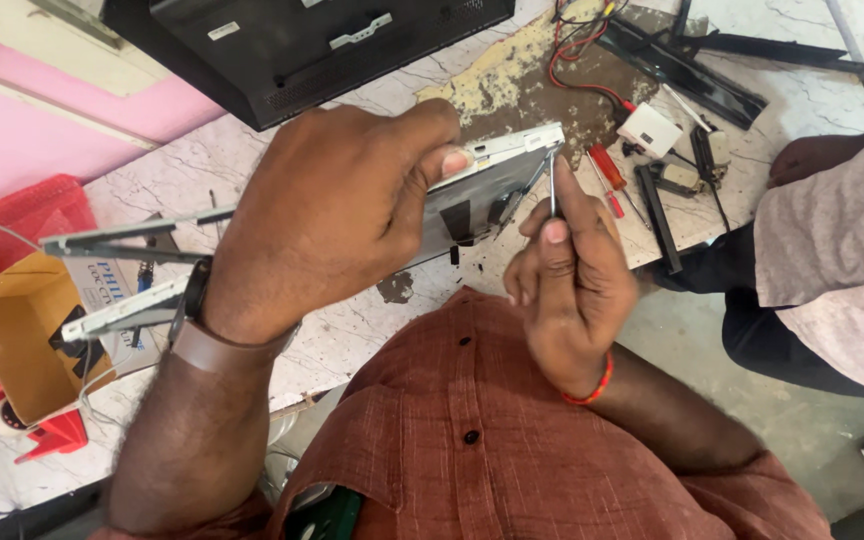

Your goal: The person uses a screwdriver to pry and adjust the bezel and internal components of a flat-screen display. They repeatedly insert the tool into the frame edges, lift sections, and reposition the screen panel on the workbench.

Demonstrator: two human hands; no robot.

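Left hand (337,205) clamps hard around a flat grey metal panel (482,185), thumb pressed on its near face and fingers wrapped over the far edge — it is held tilted up off the marble worktop (252,160), in front of the person's chest. Right hand (567,285) pinches a thin metal tool (553,185) between thumb and fingers, closed tight on it, the tip standing upright and touching the panel's right corner. A red thread band circles the right wrist, a brown watch strap the left.

Behind the hands on the worktop lie a red-handled screwdriver (607,170), a small white box (649,128) with red wires, and black plastic strips (687,75) (loose, spread apart). A black monitor casing (302,45) sits at the top — well clear of the panel. At left, a yellow cardboard box (17,330) and a red basket (37,210). Another person in a pale shirt (832,250) stands at right.
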